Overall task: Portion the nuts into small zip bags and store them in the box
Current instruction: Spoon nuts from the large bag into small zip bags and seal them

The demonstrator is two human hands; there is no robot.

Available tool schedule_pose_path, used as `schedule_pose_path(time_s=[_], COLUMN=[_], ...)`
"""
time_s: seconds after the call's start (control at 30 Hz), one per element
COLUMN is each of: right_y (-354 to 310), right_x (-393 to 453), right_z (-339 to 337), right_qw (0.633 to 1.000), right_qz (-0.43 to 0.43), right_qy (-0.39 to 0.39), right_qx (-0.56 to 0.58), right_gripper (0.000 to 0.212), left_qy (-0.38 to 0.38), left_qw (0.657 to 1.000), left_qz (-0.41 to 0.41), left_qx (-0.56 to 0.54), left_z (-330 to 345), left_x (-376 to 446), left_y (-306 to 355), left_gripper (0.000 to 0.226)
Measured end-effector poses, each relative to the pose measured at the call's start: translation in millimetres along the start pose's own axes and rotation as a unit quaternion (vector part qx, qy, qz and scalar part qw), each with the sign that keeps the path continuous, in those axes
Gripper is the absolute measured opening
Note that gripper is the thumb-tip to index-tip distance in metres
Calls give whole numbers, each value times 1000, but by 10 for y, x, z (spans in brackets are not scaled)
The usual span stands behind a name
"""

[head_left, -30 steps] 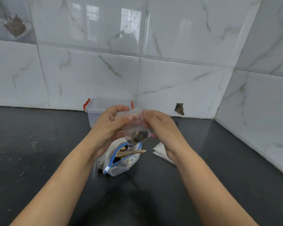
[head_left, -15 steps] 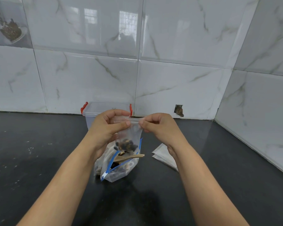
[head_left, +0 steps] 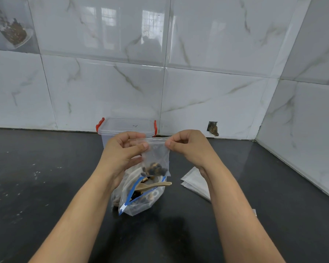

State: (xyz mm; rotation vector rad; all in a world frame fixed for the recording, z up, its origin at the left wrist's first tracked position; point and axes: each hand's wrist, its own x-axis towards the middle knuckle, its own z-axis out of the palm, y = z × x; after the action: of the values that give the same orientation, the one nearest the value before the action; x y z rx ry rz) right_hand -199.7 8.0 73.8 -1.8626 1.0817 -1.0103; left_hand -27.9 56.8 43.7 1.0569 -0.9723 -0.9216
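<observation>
While pinched at both top corners, small zip bag point(head_left: 156, 158) hangs at frame centre above the surface point(head_left: 46, 186); left hand point(head_left: 122, 150) and right hand point(head_left: 186, 147) both closed on the seal strip. Nuts point(head_left: 154, 169) pooled at bottom. Film likely light, limp, slippery; best gripped along the stiffer zip edge. Box point(head_left: 125, 128) just behind.

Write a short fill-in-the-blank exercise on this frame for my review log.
1. Both hands pinch the top edge of the small clear zip bag, which holds dark ____ at its bottom.
2. The wooden spoon rests in the large blue-zipped bag, whose mouth is ____.
3. The clear plastic box has ____ latches.

Missing words: nuts; open; red
</observation>
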Motion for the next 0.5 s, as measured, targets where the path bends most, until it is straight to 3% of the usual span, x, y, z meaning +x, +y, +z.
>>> schedule_pose_path(time_s=[0.13, 0.27, 0.5], right_y=[-12, -57, -59], right_x=[-22, -42, -29], right_z=[-10, 28, -35], right_qw=[998, 996, 997], right_qz=[7, -15, -22], right_qy=[-50, -85, -47], right_qx=[27, -38, -53], right_gripper=[9, 6, 14], left_qy=[1, -13, -23], left_qw=[1000, 998, 998], left_qz=[24, 53, 45], left_qx=[4, 14, -31], left_z=[28, 100, 70], left_x=[-54, -105, -51], left_y=[-70, -125, -101], left_gripper=[23, 22, 16])
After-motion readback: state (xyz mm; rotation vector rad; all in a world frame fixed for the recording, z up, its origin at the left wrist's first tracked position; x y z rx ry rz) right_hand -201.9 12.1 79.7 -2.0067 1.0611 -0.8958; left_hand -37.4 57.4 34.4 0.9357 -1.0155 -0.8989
